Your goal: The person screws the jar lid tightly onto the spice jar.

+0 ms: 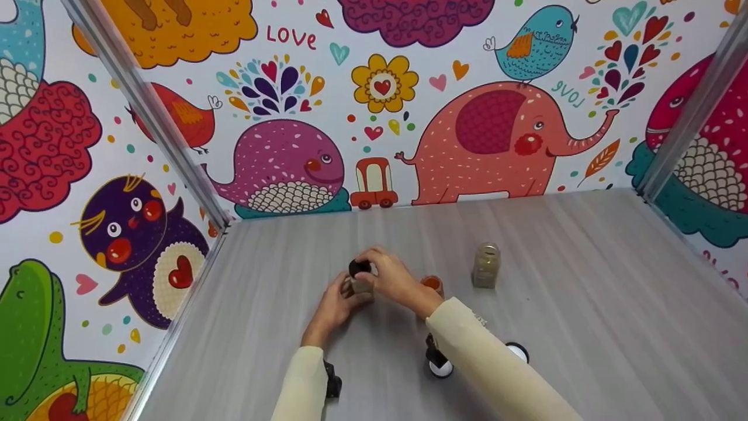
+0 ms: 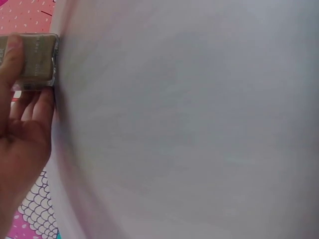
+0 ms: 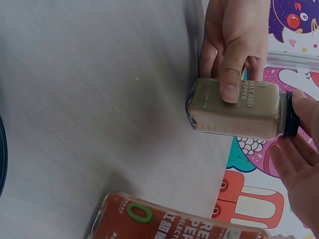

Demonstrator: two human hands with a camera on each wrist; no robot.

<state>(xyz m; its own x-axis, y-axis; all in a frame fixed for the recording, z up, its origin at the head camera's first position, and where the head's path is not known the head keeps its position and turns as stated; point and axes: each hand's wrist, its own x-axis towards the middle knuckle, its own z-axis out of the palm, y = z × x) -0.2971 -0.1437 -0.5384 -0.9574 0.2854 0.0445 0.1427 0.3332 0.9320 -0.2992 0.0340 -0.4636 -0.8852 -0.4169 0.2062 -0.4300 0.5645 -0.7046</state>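
My left hand [image 1: 334, 307] grips a seasoning jar [image 3: 244, 117] with a brownish powder, labelled "salt and pepper". It stands upright on the table, thumb against its printed face. With fingers and thumb, my right hand [image 1: 392, 279] pinches the black lid [image 3: 290, 115] on top of that jar. In the left wrist view only the jar's lower part [image 2: 41, 59] shows, at the left edge. Just right of my hands stands a red pepper jar [image 3: 149, 219], its orange-red top uncovered in the head view.
Farther right stands another jar [image 1: 485, 268] with an olive-tan powder. Two black-rimmed lids, white inside, lie near my right forearm: one lid [image 1: 441, 369] left of the sleeve, the other lid [image 1: 519, 352] right of it. A patterned wall [image 1: 385, 134] borders the table's back.
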